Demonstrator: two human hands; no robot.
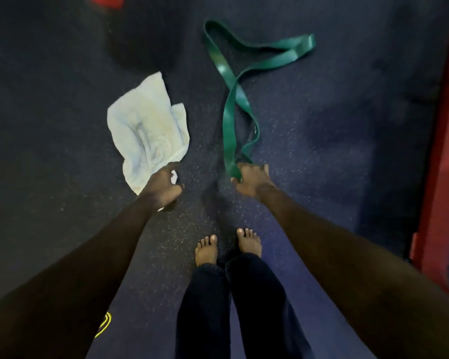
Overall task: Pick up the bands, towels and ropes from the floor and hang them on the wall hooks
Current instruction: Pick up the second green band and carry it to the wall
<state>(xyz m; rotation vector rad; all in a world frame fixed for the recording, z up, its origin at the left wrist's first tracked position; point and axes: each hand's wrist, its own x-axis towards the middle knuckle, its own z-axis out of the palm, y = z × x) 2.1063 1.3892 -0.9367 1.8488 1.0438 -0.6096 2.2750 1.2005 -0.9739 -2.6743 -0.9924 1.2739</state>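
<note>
A crumpled white towel (147,125) lies on the dark speckled floor, left of centre. My left hand (163,186) is closed on its near corner. To the right, a long green band (233,99) snakes away across the floor in a loop. My right hand (249,180) grips the band's near end, which lifts slightly off the floor. Both arms reach down and forward.
My bare feet (228,247) stand just behind the hands. A red mat or pad (443,177) runs along the right edge. A red object (105,1) shows at the top left. No wall hooks are in view.
</note>
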